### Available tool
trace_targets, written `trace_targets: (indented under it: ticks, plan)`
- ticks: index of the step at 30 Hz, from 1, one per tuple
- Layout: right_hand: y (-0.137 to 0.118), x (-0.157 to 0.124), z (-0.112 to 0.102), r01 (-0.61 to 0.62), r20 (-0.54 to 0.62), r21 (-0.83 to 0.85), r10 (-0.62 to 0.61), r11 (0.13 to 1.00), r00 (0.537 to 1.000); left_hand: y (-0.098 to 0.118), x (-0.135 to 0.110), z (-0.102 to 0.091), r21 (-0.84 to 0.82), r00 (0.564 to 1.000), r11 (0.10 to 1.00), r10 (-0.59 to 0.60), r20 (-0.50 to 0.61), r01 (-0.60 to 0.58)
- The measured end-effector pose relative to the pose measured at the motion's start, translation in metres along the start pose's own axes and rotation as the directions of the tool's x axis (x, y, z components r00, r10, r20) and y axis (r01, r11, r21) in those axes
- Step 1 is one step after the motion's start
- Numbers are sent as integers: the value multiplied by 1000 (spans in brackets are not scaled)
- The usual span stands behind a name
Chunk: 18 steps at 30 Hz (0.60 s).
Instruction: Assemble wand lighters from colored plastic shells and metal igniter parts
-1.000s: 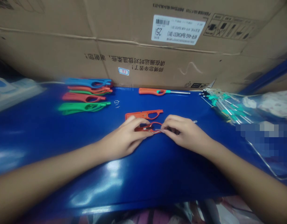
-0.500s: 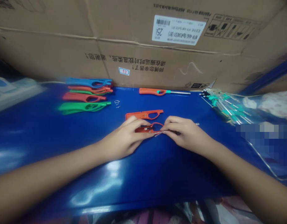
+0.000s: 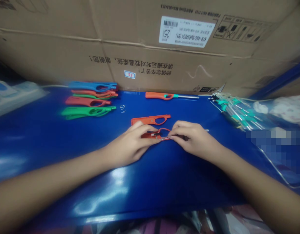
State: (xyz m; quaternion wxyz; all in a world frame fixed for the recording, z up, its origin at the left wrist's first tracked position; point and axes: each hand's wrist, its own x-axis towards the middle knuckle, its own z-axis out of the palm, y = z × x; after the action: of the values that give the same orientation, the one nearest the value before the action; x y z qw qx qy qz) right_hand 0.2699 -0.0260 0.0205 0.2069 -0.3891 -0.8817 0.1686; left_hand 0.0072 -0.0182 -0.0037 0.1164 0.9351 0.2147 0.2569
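Observation:
My left hand grips an orange lighter shell half low over the blue table, fingers and thumb closed on its handle end. Dark and metal parts show inside the shell. At its looped end, my right hand pinches close to a thin silvery piece lying along the lower edge; its fingertips hide what exactly they hold. Just behind, another orange shell half lies with its inside up, partly covered by my left fingers. Farther back lies an assembled orange lighter with a metal tube.
Blue, orange, red and green lighter shells are stacked at the left, beside several small screws. Metal tubes with teal parts lie in a bundle at the right. A cardboard box stands along the back of the blue table.
My right fingertips have shifted very slightly, and the thin silvery piece now lies closer along the shell's lower edge. My left hand has stayed in place.

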Motion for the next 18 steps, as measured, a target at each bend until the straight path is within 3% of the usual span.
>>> trace_targets:
  ticks: [18]
  plan:
    - [0, -3, -5, 31, 74, -118, -23, 992, 997, -3, -3, 1, -17, 1000, 1000, 12, -18, -12]
